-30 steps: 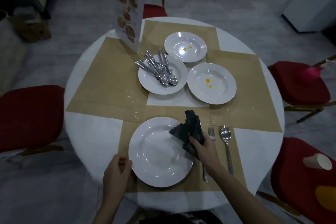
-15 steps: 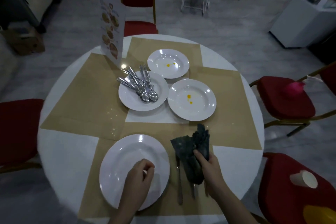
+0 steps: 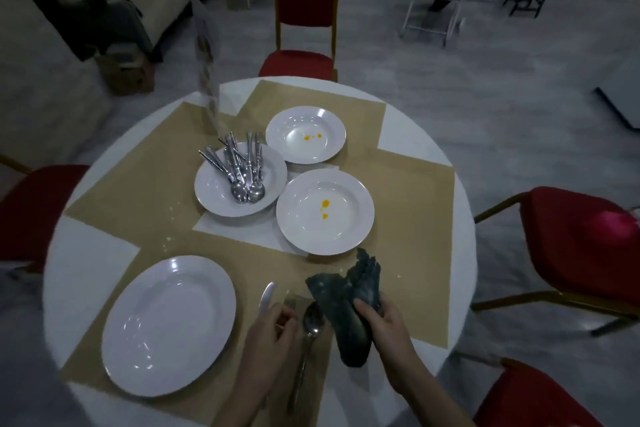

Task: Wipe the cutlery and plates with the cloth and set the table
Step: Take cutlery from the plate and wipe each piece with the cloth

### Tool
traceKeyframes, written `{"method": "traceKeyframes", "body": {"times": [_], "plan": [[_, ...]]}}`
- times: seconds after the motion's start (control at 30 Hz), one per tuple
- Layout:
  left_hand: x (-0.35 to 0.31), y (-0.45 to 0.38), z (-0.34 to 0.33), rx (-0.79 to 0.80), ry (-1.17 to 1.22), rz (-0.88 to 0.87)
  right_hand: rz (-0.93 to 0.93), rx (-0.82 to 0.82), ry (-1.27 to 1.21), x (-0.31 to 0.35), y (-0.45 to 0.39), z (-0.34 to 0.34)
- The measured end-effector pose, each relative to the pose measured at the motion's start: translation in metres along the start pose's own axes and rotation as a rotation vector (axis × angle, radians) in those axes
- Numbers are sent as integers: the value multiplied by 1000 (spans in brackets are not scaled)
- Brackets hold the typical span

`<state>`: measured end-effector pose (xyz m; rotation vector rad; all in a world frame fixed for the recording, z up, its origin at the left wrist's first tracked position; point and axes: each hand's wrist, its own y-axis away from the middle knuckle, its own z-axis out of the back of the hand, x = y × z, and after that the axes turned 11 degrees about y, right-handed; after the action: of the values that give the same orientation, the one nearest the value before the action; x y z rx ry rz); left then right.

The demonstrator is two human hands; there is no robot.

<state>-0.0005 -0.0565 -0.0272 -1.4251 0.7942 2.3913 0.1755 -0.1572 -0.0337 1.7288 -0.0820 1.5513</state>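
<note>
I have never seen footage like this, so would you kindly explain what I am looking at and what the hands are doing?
No machine is involved: a person wears one wide-angle camera on the head, looking down at their own two hands over a round table laid with tan paper mats. The right hand grips a dark cloth. The left hand has its fingers curled at a fork beside a knife and a spoon; whether it actually holds the fork is unclear. Left of them lies a clean plate. Farther off are two plates with yellow stains and a plate of piled cutlery. Red chairs surround the table.
</note>
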Motion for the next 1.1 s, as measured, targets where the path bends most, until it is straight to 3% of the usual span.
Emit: {"method": "traceKeyframes", "body": {"times": [0.3, 0.73, 1.1], "plan": [[-24, 1, -27, -216, 136, 39, 25, 129, 129, 32, -29, 25], [-54, -53, -67, -298, 200, 99, 117, 245, 174, 82, -97, 52], [-127, -105, -140, -684, 281, 160, 180, 592, 345, 129, -189, 106]]}}
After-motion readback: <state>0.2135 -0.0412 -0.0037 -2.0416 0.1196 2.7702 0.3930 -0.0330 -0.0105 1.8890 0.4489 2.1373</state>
